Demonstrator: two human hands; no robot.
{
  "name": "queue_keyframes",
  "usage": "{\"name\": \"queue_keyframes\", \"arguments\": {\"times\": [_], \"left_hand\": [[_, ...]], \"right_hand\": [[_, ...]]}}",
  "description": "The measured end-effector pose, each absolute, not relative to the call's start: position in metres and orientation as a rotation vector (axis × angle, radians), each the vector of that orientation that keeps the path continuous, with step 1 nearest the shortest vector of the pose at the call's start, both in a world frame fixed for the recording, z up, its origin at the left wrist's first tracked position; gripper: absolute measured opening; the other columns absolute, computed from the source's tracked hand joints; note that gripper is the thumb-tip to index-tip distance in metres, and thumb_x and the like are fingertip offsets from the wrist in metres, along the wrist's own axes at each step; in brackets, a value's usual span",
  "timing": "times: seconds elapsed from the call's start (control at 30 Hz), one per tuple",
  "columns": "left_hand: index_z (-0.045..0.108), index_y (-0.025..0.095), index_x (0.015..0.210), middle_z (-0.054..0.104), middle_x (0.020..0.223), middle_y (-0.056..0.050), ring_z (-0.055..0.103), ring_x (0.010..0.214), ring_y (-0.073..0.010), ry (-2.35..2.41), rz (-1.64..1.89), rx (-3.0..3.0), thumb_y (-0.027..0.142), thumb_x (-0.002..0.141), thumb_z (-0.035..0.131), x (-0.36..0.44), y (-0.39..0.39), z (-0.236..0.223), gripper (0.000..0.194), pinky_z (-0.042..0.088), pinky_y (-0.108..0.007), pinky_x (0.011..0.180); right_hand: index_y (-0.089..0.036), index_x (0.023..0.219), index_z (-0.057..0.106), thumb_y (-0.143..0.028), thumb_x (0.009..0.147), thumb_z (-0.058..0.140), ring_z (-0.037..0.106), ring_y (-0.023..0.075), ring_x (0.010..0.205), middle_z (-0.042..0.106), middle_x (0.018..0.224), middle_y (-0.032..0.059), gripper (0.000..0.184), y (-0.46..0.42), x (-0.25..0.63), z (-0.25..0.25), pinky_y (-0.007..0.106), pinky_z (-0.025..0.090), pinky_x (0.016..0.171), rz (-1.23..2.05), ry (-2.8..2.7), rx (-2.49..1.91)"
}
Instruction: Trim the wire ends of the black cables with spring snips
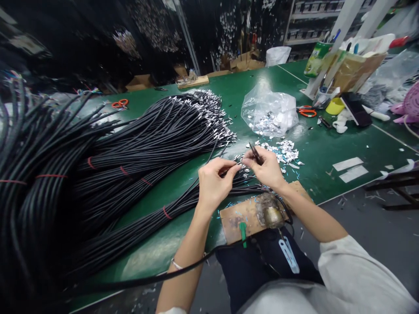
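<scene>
My left hand [214, 181] pinches the end of a black cable [214, 150] between thumb and fingertips. Close beside it, my right hand [266, 168] is closed on a dark, slim tool [254, 151] that looks like tweezers; its lower part is hidden in the fingers. The fingertips of both hands nearly meet at the cable end. Under and left of my hands lies a bundle of black cables [144, 224] tied with a red band. A larger pile of black cables [157, 131], with white and silvery stripped ends, spreads over the green table [183, 244].
White and blue scraps [286, 152] lie beyond my right hand, near a clear plastic bag [270, 111]. Orange-handled scissors [307, 111] and a phone [356, 109] are at right. A wooden board [234, 218] with a metal device [271, 213] sits at the front edge.
</scene>
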State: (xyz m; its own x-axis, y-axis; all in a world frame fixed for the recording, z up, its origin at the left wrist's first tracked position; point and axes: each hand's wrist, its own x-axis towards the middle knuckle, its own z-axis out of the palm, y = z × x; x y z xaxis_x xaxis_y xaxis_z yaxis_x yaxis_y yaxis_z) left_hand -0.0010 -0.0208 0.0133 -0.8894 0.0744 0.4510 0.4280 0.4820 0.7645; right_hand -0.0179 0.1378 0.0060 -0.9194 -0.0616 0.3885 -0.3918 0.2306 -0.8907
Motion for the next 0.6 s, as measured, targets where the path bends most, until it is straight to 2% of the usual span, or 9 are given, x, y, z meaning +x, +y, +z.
{"name": "queue_keyframes", "arguments": {"times": [0.13, 0.23, 0.3, 0.37, 0.5, 0.6], "left_hand": [[0.067, 0.017, 0.073, 0.064, 0.069, -0.002, 0.054, 0.059, -0.0115, -2.424, -1.376, -0.496, 0.03, 0.081, 0.06, -0.005, -0.025, 0.015, 0.017, 0.041, -0.023, 0.057], [0.065, 0.016, 0.067, 0.062, 0.062, -0.001, 0.052, 0.056, -0.0116, -2.51, -1.384, -0.498, 0.03, 0.084, 0.054, -0.004, -0.023, 0.016, 0.025, 0.038, -0.023, 0.054], [0.065, 0.016, 0.063, 0.061, 0.058, -0.001, 0.051, 0.053, -0.0112, -2.552, -1.379, -0.466, 0.03, 0.085, 0.051, -0.002, -0.02, 0.017, 0.03, 0.036, -0.023, 0.052], [0.064, 0.015, 0.062, 0.059, 0.055, -0.001, 0.047, 0.049, -0.0105, -2.559, -1.384, -0.43, 0.03, 0.086, 0.05, 0.0, -0.019, 0.018, 0.032, 0.034, -0.023, 0.049], [0.062, 0.015, 0.059, 0.052, 0.048, 0.001, 0.042, 0.044, -0.0093, -2.552, -1.474, -0.394, 0.037, 0.086, 0.048, 0.002, -0.019, 0.021, 0.038, 0.031, -0.023, 0.047], [0.061, 0.015, 0.057, 0.048, 0.046, 0.002, 0.04, 0.043, -0.0088, -2.564, -1.508, -0.391, 0.04, 0.086, 0.048, 0.002, -0.021, 0.022, 0.04, 0.03, -0.023, 0.046]], "right_hand": [[-0.019, 0.07, 0.056, -0.038, 0.079, 0.062, 0.046, 0.0117, 0.061, 0.052, 0.065, -0.0017, 0.022, 0.139, -0.02, 0.005, 0.027, 0.037, 0.059, 1.993, -2.206, 0.562], [-0.019, 0.072, 0.055, -0.02, 0.079, 0.056, 0.047, 0.013, 0.066, 0.052, 0.07, -0.0002, 0.007, 0.139, -0.016, 0.005, 0.028, 0.036, 0.061, 1.576, -2.274, 0.597], [-0.02, 0.077, 0.056, -0.006, 0.075, 0.05, 0.048, 0.0143, 0.071, 0.054, 0.077, 0.0013, 0.015, 0.139, -0.012, 0.005, 0.028, 0.035, 0.062, 1.212, -2.287, 0.571], [-0.02, 0.082, 0.057, -0.001, 0.071, 0.046, 0.049, 0.0151, 0.072, 0.055, 0.081, 0.0022, 0.025, 0.14, -0.01, 0.005, 0.029, 0.035, 0.062, 1.009, -2.268, 0.536], [-0.022, 0.081, 0.055, -0.005, 0.078, 0.049, 0.051, 0.0159, 0.072, 0.055, 0.078, 0.0025, 0.019, 0.146, -0.009, 0.01, 0.03, 0.039, 0.064, 1.016, -2.103, 0.381], [-0.024, 0.083, 0.058, -0.008, 0.08, 0.054, 0.055, 0.0156, 0.076, 0.059, 0.084, 0.0025, 0.016, 0.147, -0.009, 0.014, 0.029, 0.043, 0.067, 1.121, -2.062, 0.546]]}}
